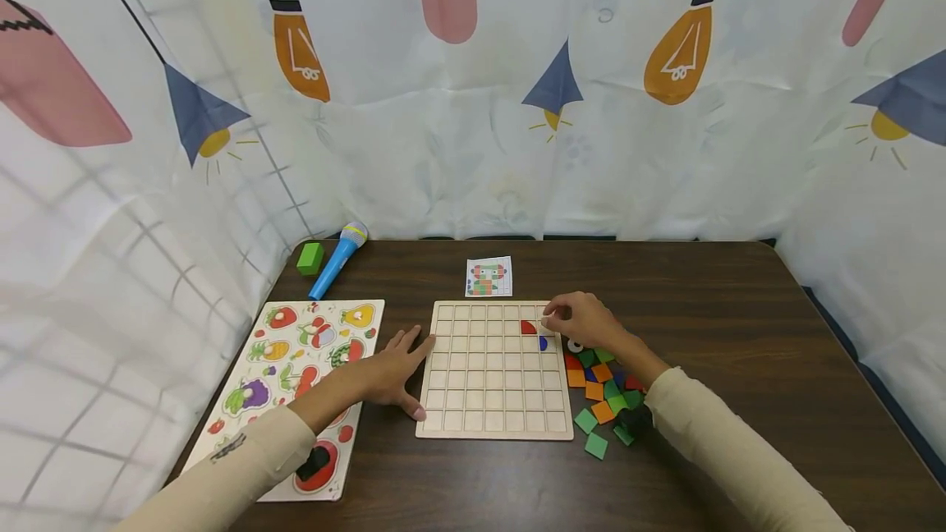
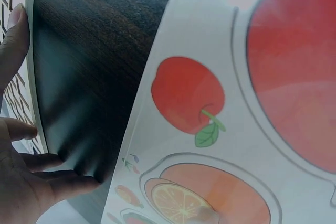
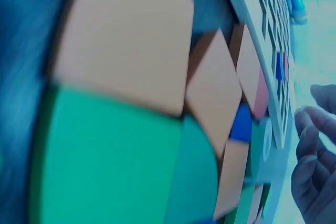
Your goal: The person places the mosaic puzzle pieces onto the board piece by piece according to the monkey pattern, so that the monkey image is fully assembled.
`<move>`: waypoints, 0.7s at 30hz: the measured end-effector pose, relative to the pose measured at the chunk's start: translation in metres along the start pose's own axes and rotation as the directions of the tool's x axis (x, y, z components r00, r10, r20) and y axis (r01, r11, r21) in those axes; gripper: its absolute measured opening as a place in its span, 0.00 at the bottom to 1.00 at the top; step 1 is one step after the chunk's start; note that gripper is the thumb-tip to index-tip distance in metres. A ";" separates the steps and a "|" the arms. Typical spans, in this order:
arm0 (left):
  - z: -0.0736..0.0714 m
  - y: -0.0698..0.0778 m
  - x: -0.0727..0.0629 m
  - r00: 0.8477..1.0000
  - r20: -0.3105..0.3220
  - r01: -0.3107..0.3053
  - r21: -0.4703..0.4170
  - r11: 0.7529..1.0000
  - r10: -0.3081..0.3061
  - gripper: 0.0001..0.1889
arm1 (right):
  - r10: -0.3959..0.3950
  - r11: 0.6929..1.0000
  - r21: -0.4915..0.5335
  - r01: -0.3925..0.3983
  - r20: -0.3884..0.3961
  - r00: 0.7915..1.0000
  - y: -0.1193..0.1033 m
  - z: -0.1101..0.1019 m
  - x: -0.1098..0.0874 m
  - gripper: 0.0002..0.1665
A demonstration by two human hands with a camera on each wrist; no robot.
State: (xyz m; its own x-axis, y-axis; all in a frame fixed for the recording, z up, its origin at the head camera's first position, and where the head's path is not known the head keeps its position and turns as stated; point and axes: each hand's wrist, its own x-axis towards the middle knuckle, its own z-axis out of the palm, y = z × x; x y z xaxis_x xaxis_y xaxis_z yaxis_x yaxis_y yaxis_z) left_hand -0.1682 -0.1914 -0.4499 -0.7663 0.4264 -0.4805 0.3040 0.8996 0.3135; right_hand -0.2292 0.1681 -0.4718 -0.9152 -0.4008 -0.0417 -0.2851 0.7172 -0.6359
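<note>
Head view: red piece (image 1: 528, 327) on board (image 1: 494, 380) points its curve rightward.

left hand (image 1: 393, 371): fingers spread | right hand (image 1: 587, 321): fingers curled

Room across the tabletop (image 1: 739, 302) at far right; loose pieces (image 1: 594, 391) — beside the grid board (image 1: 475, 401) — obstruct.

The dark, seemingly wooden table (image 1: 702, 294) holds a grid board (image 1: 485, 380), fruit board (image 1: 277, 368), microphone (image 1: 338, 261), block (image 1: 310, 259), card (image 1: 489, 277) and tiles (image 1: 602, 411).
</note>
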 end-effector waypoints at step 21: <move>-0.002 0.002 -0.004 1.000 0.005 -0.008 -0.008 1.000 0.008 0.62 | -0.033 0.998 0.055 0.037 -0.069 0.997 0.046 -0.047 -0.025 0.15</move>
State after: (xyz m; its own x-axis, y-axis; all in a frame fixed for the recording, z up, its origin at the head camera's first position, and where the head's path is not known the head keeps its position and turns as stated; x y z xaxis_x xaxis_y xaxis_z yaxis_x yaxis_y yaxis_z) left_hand -0.1652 -0.1912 -0.4454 -0.7608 0.4345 -0.4821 0.3059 0.8952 0.3240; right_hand -0.2326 0.2375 -0.4639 -0.9228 -0.3840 0.0323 -0.3023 0.6694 -0.6786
